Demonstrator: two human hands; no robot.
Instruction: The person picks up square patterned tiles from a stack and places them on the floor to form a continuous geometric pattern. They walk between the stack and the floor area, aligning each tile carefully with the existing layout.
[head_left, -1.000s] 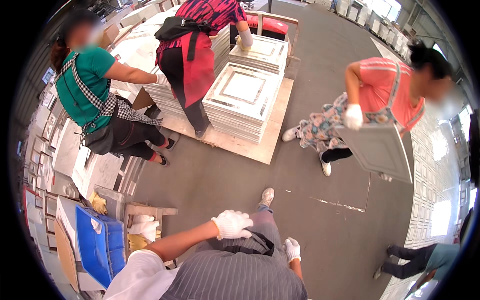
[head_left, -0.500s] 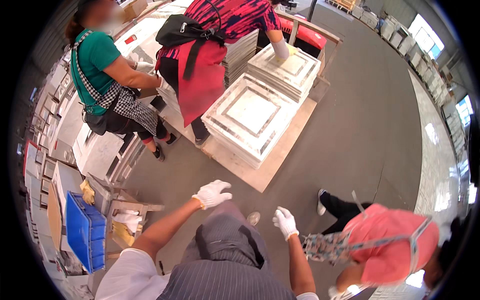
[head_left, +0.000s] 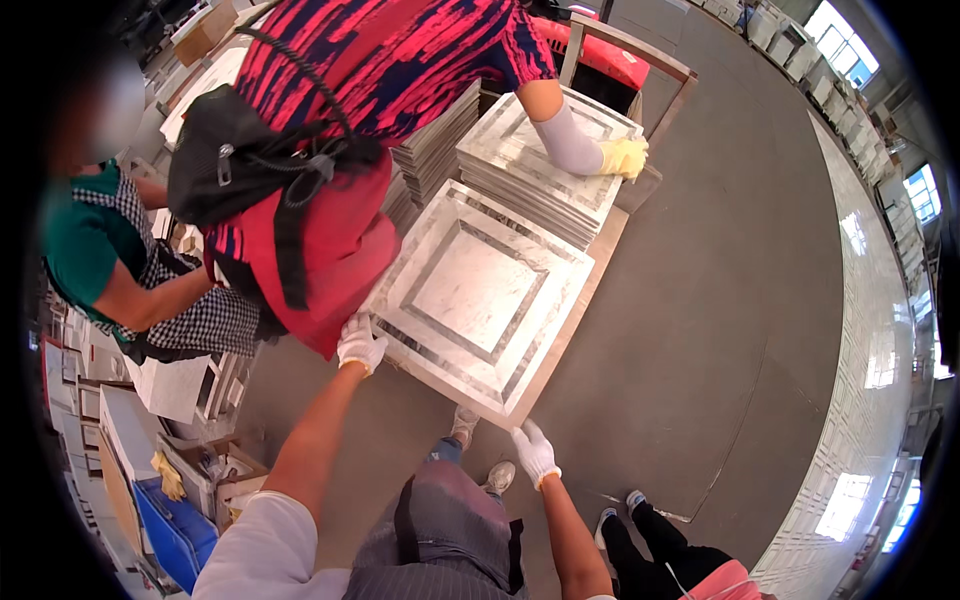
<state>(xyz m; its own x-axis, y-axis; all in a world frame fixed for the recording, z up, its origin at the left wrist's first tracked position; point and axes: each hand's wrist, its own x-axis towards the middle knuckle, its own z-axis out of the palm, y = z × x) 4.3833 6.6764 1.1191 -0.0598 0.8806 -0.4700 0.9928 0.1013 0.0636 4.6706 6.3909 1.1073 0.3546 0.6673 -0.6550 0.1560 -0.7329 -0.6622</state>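
A square marble tile point(head_left: 470, 290) with grey inlaid frames lies on top of the nearer stack in front of me. My left hand point(head_left: 361, 345), in a white knit glove, is closed on its left corner. At the tile's near corner is my right hand point(head_left: 536, 455), gloved the same way, with its fingers against the edge. The undersides of both grips are hidden. Just beyond, a co-worker's yellow-gloved hand point(head_left: 622, 158) rests on the right edge of a second stack of similar tiles point(head_left: 530, 185).
The stacks stand on a wooden pallet point(head_left: 575, 310) with a wooden frame point(head_left: 640, 50) behind. A co-worker in a red apron point(head_left: 330, 250) leans close at the left; another in green point(head_left: 100, 260) stands farther left. A blue crate point(head_left: 175, 530) is at lower left; a person in pink point(head_left: 720, 580), lower right.
I have come closer to the nearer stack, and both my hands have reached the tile's corners. The red-aproned co-worker's hand has shifted to the far stack's right edge. The person in pink has moved lower.
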